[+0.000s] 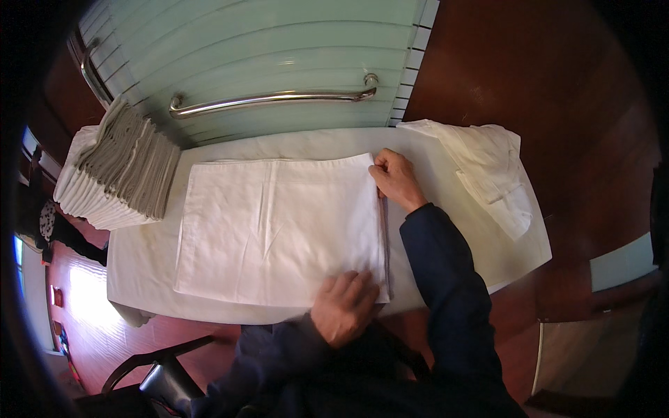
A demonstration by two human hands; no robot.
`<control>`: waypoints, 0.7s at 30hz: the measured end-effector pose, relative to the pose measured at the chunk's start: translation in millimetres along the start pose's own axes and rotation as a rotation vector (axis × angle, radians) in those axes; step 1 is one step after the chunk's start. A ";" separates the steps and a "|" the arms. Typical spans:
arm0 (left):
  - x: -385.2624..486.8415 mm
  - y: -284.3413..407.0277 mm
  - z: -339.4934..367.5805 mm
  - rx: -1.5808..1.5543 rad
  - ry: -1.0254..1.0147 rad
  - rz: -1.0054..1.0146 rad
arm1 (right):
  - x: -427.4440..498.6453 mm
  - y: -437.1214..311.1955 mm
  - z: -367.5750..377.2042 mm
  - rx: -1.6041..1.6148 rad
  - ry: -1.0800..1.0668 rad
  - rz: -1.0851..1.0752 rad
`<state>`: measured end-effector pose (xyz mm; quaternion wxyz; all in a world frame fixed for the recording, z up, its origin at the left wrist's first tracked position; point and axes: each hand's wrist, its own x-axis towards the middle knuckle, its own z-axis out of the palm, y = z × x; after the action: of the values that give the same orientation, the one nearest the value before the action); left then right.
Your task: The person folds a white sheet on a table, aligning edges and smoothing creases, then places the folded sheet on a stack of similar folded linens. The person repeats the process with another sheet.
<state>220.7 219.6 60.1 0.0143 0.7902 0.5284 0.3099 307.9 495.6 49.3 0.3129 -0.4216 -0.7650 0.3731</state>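
Observation:
A white cloth (313, 214) lies folded in a rectangle on a padded table with a white cover (143, 271). At the cloth's far right corner, the thumb and bent fingers of my right hand (395, 178) pinch its edge. My left hand (346, 309) rests palm down over the near right part, its fingers a little spread and blurred by motion. Several layers show along the right edge between my hands. A lengthwise crease runs down the cloth left of its middle.
A tall stack of folded white cloths (125, 172) stands at the table's left end. Crumpled white cloth (486, 162) lies at the right end. Behind the table, a metal handrail (277, 99) is fixed to a pale green wall. A dark chair (151, 360) is at lower left.

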 end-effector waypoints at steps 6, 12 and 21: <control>6.8 3.4 6.4 -0.021 0.034 0.021 | -2.6 -4.6 1.7 0.087 0.003 0.098; 9.1 7.4 10.2 -0.037 0.014 0.040 | -2.3 -6.2 0.7 -0.008 -0.006 0.081; 12.8 3.6 12.6 0.024 -0.126 0.182 | 1.9 1.2 3.6 0.044 0.011 0.112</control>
<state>233.2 232.7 57.3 0.0097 0.8530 0.4562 0.2533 304.8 496.6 46.7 0.3047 -0.4587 -0.7302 0.4044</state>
